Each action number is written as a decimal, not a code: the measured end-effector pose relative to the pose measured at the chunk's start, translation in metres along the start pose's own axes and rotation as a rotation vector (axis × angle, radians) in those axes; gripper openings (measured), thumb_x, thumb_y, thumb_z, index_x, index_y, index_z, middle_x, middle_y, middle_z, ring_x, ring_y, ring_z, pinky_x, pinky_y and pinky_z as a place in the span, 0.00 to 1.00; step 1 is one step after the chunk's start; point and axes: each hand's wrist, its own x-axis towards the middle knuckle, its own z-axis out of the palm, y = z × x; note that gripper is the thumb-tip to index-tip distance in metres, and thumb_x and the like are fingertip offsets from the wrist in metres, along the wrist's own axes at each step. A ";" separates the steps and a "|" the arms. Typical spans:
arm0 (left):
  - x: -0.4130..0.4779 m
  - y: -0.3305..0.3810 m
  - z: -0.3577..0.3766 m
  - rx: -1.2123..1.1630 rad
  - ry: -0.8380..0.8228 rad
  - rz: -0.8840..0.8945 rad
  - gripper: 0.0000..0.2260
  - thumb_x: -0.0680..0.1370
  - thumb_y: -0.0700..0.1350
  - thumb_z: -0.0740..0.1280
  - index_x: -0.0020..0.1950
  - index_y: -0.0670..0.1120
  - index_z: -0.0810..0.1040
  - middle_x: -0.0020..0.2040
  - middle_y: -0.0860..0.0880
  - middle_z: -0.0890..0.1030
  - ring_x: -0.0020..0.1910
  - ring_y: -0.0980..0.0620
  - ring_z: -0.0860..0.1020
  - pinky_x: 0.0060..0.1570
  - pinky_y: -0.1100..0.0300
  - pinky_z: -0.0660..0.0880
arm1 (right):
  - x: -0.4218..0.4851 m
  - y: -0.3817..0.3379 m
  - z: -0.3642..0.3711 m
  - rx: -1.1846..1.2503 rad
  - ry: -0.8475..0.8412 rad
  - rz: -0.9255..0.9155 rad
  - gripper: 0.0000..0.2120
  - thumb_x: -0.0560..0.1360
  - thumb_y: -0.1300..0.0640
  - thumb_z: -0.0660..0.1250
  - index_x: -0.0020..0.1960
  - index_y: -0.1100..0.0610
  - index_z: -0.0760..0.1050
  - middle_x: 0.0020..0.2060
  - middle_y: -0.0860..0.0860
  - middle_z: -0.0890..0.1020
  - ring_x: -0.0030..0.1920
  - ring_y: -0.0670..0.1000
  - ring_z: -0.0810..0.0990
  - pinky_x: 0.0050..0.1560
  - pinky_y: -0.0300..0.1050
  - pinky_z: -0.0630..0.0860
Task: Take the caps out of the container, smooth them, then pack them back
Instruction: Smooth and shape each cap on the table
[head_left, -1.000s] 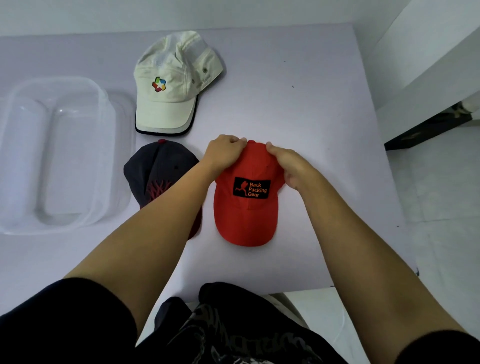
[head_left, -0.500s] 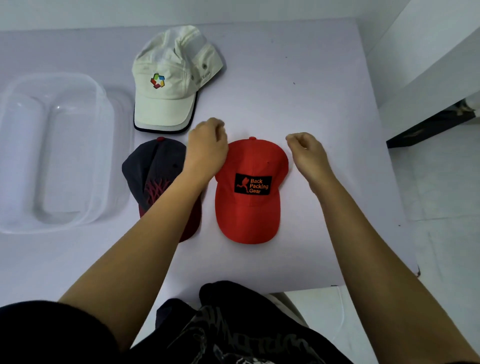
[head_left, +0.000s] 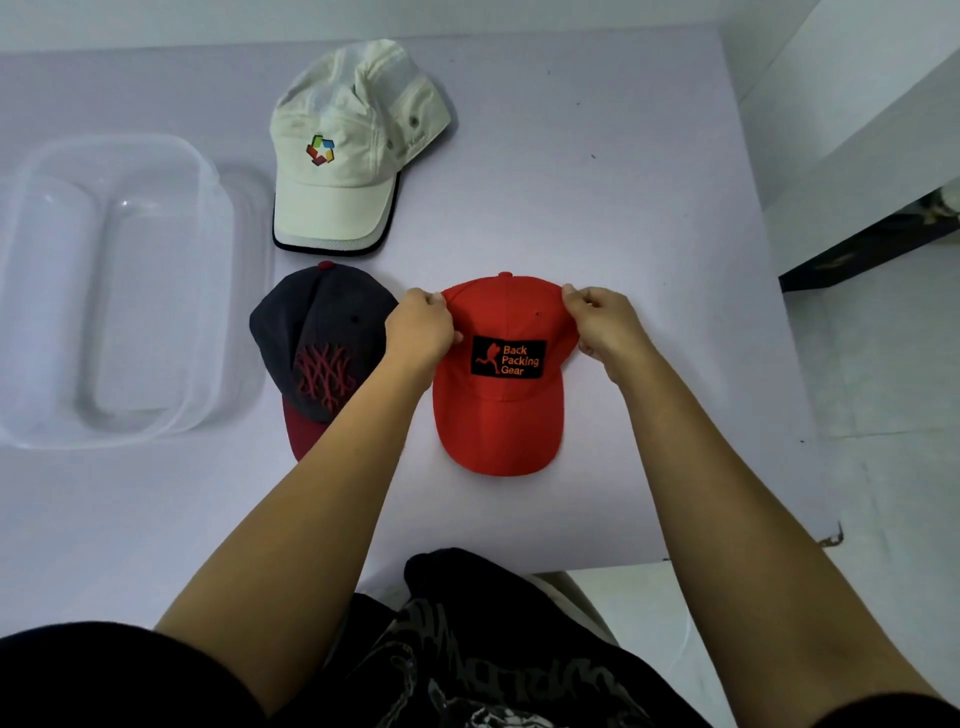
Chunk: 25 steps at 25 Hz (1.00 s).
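Observation:
A red cap (head_left: 501, 415) with a black "Back Packing Gear" patch lies on the table, brim toward me. My left hand (head_left: 421, 332) pinches the left side of its crown and my right hand (head_left: 602, 325) pinches the right side. Left of it lies a dark grey cap (head_left: 317, 338) with a maroon brim and red stitched pattern, partly covered by my left forearm. A cream cap (head_left: 343, 156) with a coloured logo lies farther back. The clear plastic container (head_left: 208, 218) stands at the left with nothing in it.
The pale lilac table (head_left: 597, 156) ends at the right and near edges, with white floor beyond. A white wall runs along the back. My dark clothing fills the bottom of the view.
Both hands let go of the red cap's top and lifted apart, and now grip the two sides of its crown. The caps have stayed where they were.

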 end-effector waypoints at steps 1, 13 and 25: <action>-0.004 0.001 -0.003 0.034 0.030 0.053 0.10 0.81 0.44 0.54 0.55 0.41 0.72 0.41 0.45 0.79 0.30 0.57 0.76 0.30 0.66 0.72 | -0.002 -0.001 -0.002 -0.036 0.038 -0.049 0.13 0.77 0.46 0.60 0.43 0.54 0.74 0.33 0.45 0.73 0.35 0.47 0.72 0.45 0.45 0.71; -0.060 -0.067 0.004 0.329 -0.131 0.123 0.17 0.77 0.45 0.64 0.63 0.38 0.72 0.59 0.40 0.76 0.59 0.40 0.75 0.56 0.55 0.70 | -0.082 0.079 0.017 -0.024 -0.269 -0.189 0.37 0.71 0.56 0.71 0.75 0.53 0.56 0.70 0.43 0.63 0.68 0.41 0.63 0.65 0.37 0.62; -0.059 -0.061 0.004 0.226 -0.195 0.192 0.22 0.76 0.42 0.63 0.70 0.47 0.70 0.58 0.45 0.79 0.52 0.48 0.75 0.50 0.61 0.69 | -0.069 0.079 0.023 -0.018 -0.377 -0.170 0.43 0.67 0.58 0.73 0.75 0.47 0.54 0.68 0.44 0.70 0.67 0.47 0.71 0.69 0.54 0.67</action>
